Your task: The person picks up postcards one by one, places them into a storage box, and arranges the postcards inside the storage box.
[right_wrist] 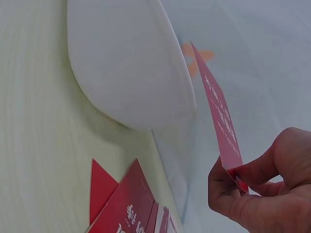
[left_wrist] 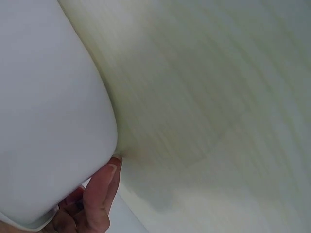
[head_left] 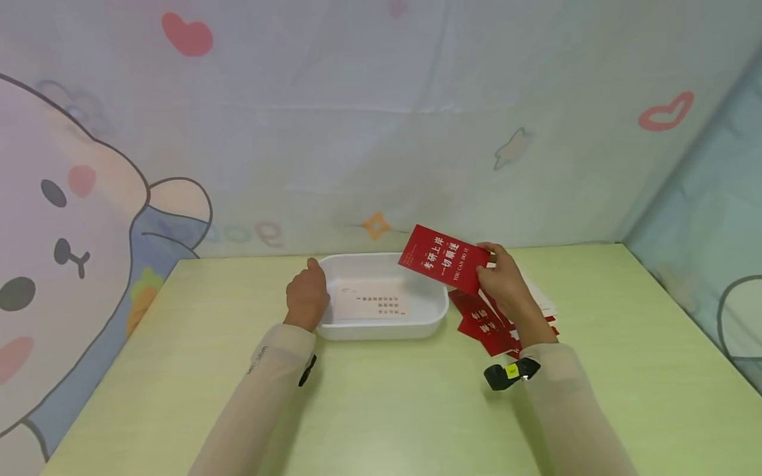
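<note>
Pale sleeves (head_left: 253,396) reach over bench (head_left: 405,410) from near side. Red-and-white card pile (head_left: 503,340) on bench, just right of white tray (head_left: 381,330), partly hidden by right hand (head_left: 506,281). Left hand (head_left: 307,295): grip closed on tray's left end. White printed card (head_left: 369,299) lies inside tray. Right grip narrow, pinching red card (head_left: 443,259), held up tilted near tray's far right corner. Printed backdrop (head_left: 357,132) behind.
</note>
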Demonstrator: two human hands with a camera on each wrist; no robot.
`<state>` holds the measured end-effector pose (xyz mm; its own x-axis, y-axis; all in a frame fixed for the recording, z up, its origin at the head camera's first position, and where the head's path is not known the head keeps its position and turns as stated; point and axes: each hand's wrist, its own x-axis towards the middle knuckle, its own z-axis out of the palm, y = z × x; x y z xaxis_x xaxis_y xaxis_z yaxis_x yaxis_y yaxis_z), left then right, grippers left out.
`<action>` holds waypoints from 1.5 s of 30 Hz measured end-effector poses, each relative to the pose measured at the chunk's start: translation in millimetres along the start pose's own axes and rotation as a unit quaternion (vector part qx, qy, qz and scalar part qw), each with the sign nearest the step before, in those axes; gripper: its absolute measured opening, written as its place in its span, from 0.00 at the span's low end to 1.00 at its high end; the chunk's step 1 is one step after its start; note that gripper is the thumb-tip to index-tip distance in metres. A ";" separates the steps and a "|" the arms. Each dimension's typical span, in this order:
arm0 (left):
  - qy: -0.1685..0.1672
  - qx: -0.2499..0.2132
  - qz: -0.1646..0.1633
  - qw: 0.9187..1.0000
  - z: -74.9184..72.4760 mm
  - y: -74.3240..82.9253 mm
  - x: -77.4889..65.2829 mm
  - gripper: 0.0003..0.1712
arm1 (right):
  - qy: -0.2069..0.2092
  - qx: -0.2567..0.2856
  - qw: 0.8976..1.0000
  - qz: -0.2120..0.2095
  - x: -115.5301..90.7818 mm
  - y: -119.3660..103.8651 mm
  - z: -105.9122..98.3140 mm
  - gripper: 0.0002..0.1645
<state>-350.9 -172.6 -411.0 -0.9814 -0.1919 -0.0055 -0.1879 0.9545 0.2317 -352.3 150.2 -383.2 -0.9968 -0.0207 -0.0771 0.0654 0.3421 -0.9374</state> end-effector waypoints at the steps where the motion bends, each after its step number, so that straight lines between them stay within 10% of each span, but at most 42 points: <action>1: 0.000 0.002 0.000 1.000 0.1 0.1 0.1 0.22 | 0.000 -0.002 1.000 0.001 0.6 -0.5 1.4 0.35; 45: 0.022 0.019 0.014 0.999 8.8 13.2 9.5 0.19 | -0.048 -0.077 0.994 -0.065 7.2 -21.6 54.6 0.33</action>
<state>-363.0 -159.8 -416.5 -0.9836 -0.1749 0.0437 -0.1635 0.9674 0.1935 -358.3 91.4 -382.1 -0.9868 -0.1620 0.0025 -0.0792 0.4694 -0.8794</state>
